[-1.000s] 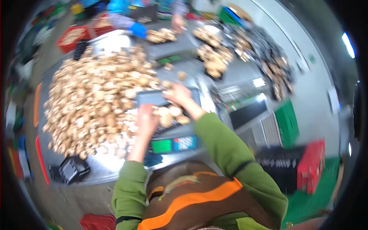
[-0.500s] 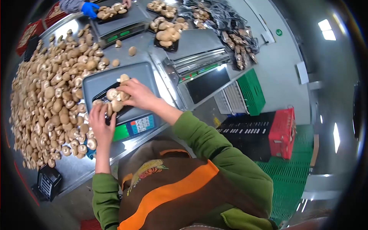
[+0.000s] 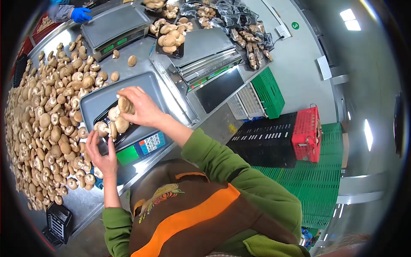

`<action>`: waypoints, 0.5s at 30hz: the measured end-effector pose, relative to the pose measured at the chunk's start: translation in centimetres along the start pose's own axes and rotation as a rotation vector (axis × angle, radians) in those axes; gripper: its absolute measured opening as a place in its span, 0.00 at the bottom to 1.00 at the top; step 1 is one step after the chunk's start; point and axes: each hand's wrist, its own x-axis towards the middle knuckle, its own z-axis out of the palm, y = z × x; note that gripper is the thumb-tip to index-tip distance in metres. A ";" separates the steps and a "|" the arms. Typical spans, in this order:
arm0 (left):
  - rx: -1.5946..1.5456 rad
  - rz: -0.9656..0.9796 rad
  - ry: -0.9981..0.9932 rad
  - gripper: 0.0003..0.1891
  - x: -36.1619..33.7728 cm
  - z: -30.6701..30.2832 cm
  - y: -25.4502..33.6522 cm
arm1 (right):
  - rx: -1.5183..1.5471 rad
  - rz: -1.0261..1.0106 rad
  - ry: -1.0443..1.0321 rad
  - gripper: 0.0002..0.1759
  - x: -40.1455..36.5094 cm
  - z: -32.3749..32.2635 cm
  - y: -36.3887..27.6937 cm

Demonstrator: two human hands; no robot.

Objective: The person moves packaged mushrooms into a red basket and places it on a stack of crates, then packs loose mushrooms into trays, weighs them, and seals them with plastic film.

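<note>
Metal table (image 3: 124,70); right hand (image 3: 139,108), palm down, gripping mushroom (image 3: 124,104) over black tray (image 3: 102,116); left hand (image 3: 102,157) half-open alongside

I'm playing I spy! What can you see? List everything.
Loose mushrooms: countless, brown, heaped left
Table: one, silver, under heap
Nearer scale: one, grey, before the person
Tray: one, black, on the nearer scale
Farther scale: one, grey, upper left
Machine with dark panel: one, silver, beside nearer scale
Filled trays: several, black, top centre
Plastic packs: count unclear, black, top centre
Plastic container: at least one, black, lower left
Crates: several; black, red, green, white; mostly right
Round sign: one, green, wall
Co-worker's gloved hand: one, blue, top left
Apron: one, brown and orange, worn
Sleeves: two, green, worn
Left hand: one, bare, by the tray
Right hand: one, bare, holding a mushroom
</note>
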 end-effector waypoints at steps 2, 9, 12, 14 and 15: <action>0.067 0.040 0.009 0.27 0.8 -0.3 0.2 | 0.019 0.025 -0.081 0.32 1.7 0.5 -1.3; 0.096 0.097 -0.159 0.36 4.9 0.9 0.6 | 0.108 0.018 -0.240 0.24 2.9 2.0 1.6; 0.133 0.113 -0.358 0.34 5.5 1.4 -0.2 | -0.151 0.308 -0.230 0.24 2.6 1.6 3.0; 0.139 0.124 -0.372 0.34 5.6 1.3 -0.1 | -0.121 0.247 -0.214 0.24 2.0 2.0 4.0; 0.146 0.121 -0.387 0.33 5.6 1.2 0.0 | -0.089 0.189 -0.212 0.25 1.9 2.1 3.9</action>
